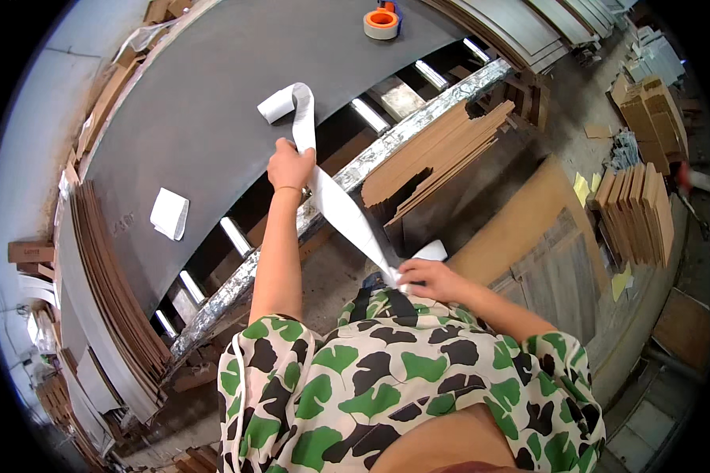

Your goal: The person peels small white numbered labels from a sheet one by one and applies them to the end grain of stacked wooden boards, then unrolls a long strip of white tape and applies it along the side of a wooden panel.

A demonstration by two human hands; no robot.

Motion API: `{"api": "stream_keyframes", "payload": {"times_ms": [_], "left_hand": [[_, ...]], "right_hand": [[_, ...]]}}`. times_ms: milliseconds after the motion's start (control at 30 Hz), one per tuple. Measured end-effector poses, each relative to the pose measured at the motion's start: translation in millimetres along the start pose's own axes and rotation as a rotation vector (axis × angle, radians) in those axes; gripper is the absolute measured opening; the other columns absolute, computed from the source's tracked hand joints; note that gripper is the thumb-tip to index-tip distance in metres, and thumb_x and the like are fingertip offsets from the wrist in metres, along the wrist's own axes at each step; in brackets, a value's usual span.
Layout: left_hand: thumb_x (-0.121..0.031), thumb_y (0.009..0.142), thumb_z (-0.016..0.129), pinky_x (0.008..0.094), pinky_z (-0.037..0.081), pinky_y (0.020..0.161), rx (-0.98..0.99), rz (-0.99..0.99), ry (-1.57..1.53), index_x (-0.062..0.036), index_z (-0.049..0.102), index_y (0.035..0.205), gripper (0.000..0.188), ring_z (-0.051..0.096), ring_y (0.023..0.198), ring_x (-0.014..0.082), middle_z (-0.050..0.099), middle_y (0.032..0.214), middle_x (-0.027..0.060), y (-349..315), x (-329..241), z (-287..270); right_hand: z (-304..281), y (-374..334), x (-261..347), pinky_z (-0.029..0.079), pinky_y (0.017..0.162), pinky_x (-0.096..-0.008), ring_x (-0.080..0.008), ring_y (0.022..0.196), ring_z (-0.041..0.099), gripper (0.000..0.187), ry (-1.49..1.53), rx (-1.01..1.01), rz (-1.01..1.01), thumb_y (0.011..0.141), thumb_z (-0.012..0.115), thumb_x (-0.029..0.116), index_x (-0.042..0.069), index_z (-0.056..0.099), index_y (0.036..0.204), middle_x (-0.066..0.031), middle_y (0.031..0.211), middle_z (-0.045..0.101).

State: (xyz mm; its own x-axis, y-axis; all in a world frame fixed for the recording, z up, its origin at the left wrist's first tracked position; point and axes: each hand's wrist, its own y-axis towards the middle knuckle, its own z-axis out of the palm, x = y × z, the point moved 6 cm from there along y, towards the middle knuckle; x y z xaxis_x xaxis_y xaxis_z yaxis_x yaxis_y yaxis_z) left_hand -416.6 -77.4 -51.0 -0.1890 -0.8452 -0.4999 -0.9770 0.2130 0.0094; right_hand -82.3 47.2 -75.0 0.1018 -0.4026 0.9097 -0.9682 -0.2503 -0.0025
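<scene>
A long white strip [343, 209] runs from a loose roll [278, 105] on the grey board [213, 94] down to my waist. My left hand [292, 167] is closed on the strip a short way below the roll, over the board's near edge. Close to my body, my right hand [432, 281] pinches the strip's lower end, which looks crumpled there. Between the two hands the strip hangs slanting and slightly twisted. A folded white paper [170, 214] lies on the board, left of my left hand.
A tape roll with an orange core [381, 24] sits at the board's far end. Metal rollers [370, 116] and a foil-wrapped rail [418, 118] line its near side. Stacked brown cardboard sheets [442, 158] stand right of the rail. Upright boards [106, 268] lean at the left.
</scene>
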Motion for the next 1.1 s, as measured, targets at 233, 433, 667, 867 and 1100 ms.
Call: {"api": "stream_keyframes", "payload": {"times_ms": [233,433,667,867,1100], "left_hand": [[-0.002,0.079,0.059,0.0345,0.054,0.064,0.239,-0.408,-1.203,-0.0001,0.047,0.123,0.046,0.064,0.078,0.0211,0.061,0.097,0.0139,-24,39,-9],[0.004,0.074,0.06,0.0319,0.053,0.07,0.268,-0.406,-1.386,-0.0054,0.038,0.136,0.067,0.065,0.084,0.0191,0.064,0.102,0.0102,-90,48,-31],[0.001,0.077,0.06,0.0246,0.048,0.066,0.142,-0.488,-1.061,-0.002,0.057,0.115,0.038,0.061,0.078,0.0117,0.065,0.089,0.0041,-137,54,-7],[-0.007,0.088,0.056,0.0311,0.053,0.073,0.181,-0.512,-1.479,-0.0029,0.06,0.109,0.022,0.065,0.082,0.0175,0.067,0.093,0.007,-171,59,-12],[-0.007,0.088,0.055,0.0311,0.055,0.073,0.33,-0.381,-1.792,-0.0025,0.057,0.116,0.028,0.066,0.079,0.0188,0.066,0.092,0.0098,-182,68,1]], "right_hand": [[44,75,-36,0.044,0.091,-0.0399,-0.0325,0.103,0.055,0.036,-0.427,0.577,0.055,0.068,0.064,0.014,0.008,0.067,0.104,-0.0139,0.11,0.063],[-46,88,22,0.051,0.071,-0.0317,-0.0191,0.076,0.064,0.026,0.185,0.463,0.245,0.077,0.06,0.011,0.006,0.067,0.101,-0.0114,0.092,0.068],[-143,246,52,0.05,0.066,-0.0287,-0.0128,0.07,0.061,0.034,-0.058,-0.215,-0.172,0.082,0.063,0.013,0.008,0.059,0.115,-0.0107,0.1,0.064],[-111,329,28,0.048,0.069,-0.0332,-0.0222,0.07,0.061,0.03,-0.345,-0.017,0.024,0.084,0.061,0.023,0.003,0.063,0.104,-0.012,0.088,0.064],[22,269,27,0.045,0.078,-0.0265,-0.012,0.087,0.056,0.044,0.294,0.766,0.439,0.091,0.053,0.043,0.002,0.065,0.099,-0.0044,0.093,0.064]]}}
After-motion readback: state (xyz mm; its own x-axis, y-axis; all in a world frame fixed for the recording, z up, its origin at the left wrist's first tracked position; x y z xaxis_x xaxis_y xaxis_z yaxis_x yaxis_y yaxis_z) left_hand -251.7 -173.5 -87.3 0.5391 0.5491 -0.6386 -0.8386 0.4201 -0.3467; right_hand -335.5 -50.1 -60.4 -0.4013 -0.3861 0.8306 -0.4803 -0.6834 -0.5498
